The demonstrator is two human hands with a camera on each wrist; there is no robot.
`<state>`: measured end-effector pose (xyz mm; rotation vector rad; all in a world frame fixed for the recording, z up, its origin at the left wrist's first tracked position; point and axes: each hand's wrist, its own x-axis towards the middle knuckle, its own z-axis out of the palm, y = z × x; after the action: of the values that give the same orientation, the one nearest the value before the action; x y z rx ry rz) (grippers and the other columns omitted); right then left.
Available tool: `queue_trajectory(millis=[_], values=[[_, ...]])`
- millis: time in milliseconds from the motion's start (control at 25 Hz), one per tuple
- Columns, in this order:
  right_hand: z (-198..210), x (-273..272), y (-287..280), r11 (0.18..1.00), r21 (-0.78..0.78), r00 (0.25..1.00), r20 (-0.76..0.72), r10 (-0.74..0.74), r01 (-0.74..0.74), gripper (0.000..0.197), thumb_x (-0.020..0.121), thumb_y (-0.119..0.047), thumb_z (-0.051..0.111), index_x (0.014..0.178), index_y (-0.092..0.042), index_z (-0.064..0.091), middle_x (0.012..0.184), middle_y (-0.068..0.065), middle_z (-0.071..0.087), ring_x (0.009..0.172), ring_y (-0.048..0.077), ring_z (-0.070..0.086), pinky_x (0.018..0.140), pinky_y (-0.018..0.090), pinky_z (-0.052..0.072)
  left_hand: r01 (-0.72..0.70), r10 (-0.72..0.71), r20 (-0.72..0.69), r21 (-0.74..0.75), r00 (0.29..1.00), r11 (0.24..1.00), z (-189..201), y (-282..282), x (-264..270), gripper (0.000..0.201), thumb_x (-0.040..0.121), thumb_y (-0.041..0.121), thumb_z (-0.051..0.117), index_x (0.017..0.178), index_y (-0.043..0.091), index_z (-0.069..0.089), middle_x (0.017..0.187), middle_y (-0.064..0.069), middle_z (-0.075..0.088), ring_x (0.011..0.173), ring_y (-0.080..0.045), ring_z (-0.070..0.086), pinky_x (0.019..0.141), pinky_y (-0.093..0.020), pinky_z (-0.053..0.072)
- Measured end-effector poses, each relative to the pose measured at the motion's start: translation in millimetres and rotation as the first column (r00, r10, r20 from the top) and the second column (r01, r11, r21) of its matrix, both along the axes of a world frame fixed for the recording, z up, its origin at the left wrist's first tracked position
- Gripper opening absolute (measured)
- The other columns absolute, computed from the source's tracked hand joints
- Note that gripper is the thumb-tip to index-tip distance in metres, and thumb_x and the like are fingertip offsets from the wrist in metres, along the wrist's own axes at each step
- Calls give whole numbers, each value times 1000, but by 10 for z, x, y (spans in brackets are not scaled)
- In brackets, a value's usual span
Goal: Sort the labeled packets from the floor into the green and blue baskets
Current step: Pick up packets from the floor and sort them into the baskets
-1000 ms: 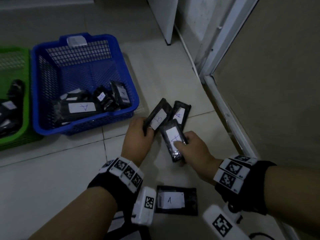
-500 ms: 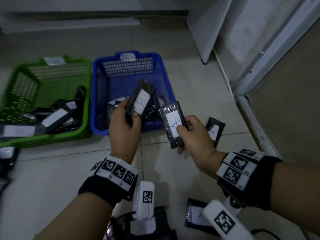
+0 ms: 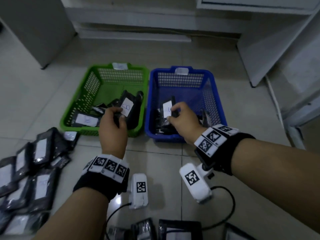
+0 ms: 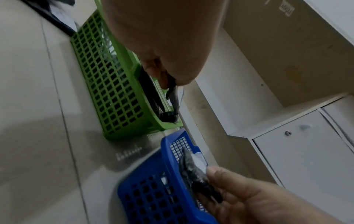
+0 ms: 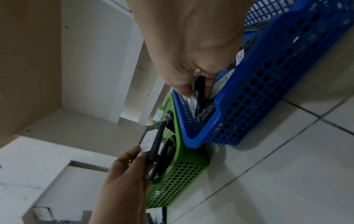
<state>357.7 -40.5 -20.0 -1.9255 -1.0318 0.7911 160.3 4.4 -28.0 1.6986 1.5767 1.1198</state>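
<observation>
My left hand (image 3: pixel 113 124) pinches a black packet labeled B (image 3: pixel 127 107) over the near right part of the green basket (image 3: pixel 86 87); the left wrist view shows that packet (image 4: pixel 173 98) edge-on under the fingers. My right hand (image 3: pixel 181 121) pinches a black packet with a white label (image 3: pixel 167 109), held upright above the blue basket (image 3: pixel 214 94). The right wrist view has this packet (image 5: pixel 199 89) between thumb and fingers over the blue basket (image 5: pixel 268 94). Both baskets hold several black packets.
A heap of black labeled packets (image 3: pixel 31 170) lies on the tiled floor at the left, and more packets (image 3: pixel 178 229) lie at the near edge. White cabinets (image 3: pixel 277 40) stand behind and to the right of the baskets. A cable (image 3: pixel 228 210) runs across the floor.
Both hands moved forward with their packets: the left from beside the blue basket to over the green one, the right from in front of the blue basket to above it. The view shifted left.
</observation>
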Motion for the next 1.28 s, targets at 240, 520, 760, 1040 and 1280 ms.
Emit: queue_trajectory(millis=[240, 520, 760, 1040, 1280], values=[[-56, 74, 97, 974, -186, 945, 275, 175, -127, 33, 89, -22, 61, 122, -20, 59, 130, 12, 45, 111, 29, 55, 101, 36, 45, 52, -54, -461, -17, 886, 999, -231, 363, -263, 35, 84, 32, 59, 118, 23, 58, 118, -11, 60, 112, -35, 50, 94, -40, 33], [8, 195, -757, 987, -43, 928, 336, 162, -157, 33, 89, -5, 53, 118, -17, 64, 115, 3, 52, 108, 15, 51, 91, 10, 30, 106, -57, -391, 103, 918, 989, -146, -23, -38, 34, 83, 25, 60, 116, 17, 62, 139, -17, 37, 126, -38, 36, 105, -42, 33], [-258, 664, -1618, 988, 26, 893, 424, -148, 151, 31, 78, 1, 53, 98, -16, 69, 99, 10, 51, 92, 21, 52, 89, 26, 41, 483, -453, -247, 76, 857, 873, -152, -1032, 564, 19, 80, 12, 61, 98, 16, 66, 104, -8, 54, 102, -25, 50, 89, -20, 32], [-655, 1399, -2217, 860, -501, 873, 457, 171, 94, 54, 85, -21, 61, 138, -20, 46, 150, 22, 20, 132, 46, 28, 114, 45, 24, 888, -920, -185, -252, 347, 385, -538, -2029, 1063, 19, 81, 19, 66, 100, 21, 68, 99, 2, 64, 93, -16, 55, 86, -22, 40], [-782, 1383, -2474, 928, -372, 845, 502, 183, 20, 19, 83, 0, 58, 97, -3, 69, 130, 20, 46, 113, 31, 41, 94, 8, 26, 844, -956, -294, -511, 2, 159, -762, -2448, 1250, 73, 65, 42, 78, 131, 24, 51, 125, 1, 53, 111, -20, 48, 92, -34, 42]])
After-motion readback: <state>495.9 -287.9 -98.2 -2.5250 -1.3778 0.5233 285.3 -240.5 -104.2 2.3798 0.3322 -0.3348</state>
